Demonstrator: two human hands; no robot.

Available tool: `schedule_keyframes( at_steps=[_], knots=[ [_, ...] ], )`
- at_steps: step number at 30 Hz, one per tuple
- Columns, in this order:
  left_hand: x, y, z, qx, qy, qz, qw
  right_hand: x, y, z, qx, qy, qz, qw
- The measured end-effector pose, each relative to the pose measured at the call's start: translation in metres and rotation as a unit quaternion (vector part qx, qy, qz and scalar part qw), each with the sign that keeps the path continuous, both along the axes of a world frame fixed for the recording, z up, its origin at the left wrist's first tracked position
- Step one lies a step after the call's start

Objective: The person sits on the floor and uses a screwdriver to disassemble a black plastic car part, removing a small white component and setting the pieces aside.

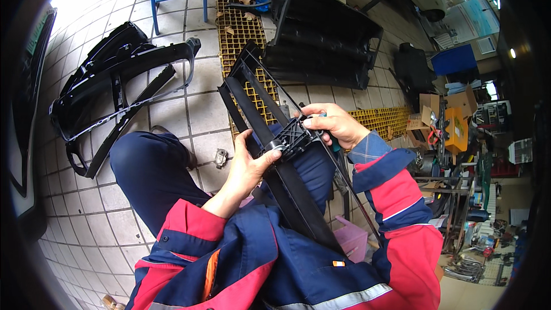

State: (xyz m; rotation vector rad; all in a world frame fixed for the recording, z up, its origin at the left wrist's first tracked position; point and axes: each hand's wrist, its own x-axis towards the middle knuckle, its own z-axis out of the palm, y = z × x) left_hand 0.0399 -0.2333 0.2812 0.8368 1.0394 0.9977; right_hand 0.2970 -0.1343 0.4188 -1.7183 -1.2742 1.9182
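A long black plastic slatted frame, like a vehicle's grille shutter, lies across my lap and reaches away over the floor. My left hand is closed round its near middle, thumb on top beside a ribbed black bracket. On the bracket's other side is my right hand, fingers curled, thumb and forefinger at the bracket's edge. A teal handle shows beneath those fingers; the rest of that tool is hidden by the hand. A thin black rod or frame edge slants down past my right wrist.
Black bumper-like parts lie on the tiles at left. A large black panel rests ahead by yellow floor grating. A small metal part sits near my knee, a pink crate at my right. Cluttered shelving stands far right.
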Motion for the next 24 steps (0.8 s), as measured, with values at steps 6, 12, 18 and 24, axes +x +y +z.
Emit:
schedule_keyframes(
  at_steps=[6, 12, 18, 24],
  knots=[
    [-0.002, 0.013, 0.018, -0.117, -0.194, 0.062, 0.972, 0.011, 0.009, 0.006, -0.025, 0.069, -0.004, 0.997],
    [-0.007, 0.013, 0.036, -0.063, -0.158, 0.073, 0.983, 0.026, 0.018, 0.003, -0.004, 0.106, -0.007, 0.994],
    [-0.009, 0.014, 0.043, -0.029, -0.181, 0.063, 0.981, 0.044, 0.019, -0.008, 0.002, 0.153, -0.031, 0.988],
    [-0.009, 0.016, 0.038, -0.059, -0.273, 0.056, 0.959, 0.066, 0.017, -0.018, -0.018, 0.284, -0.058, 0.957]
  ],
)
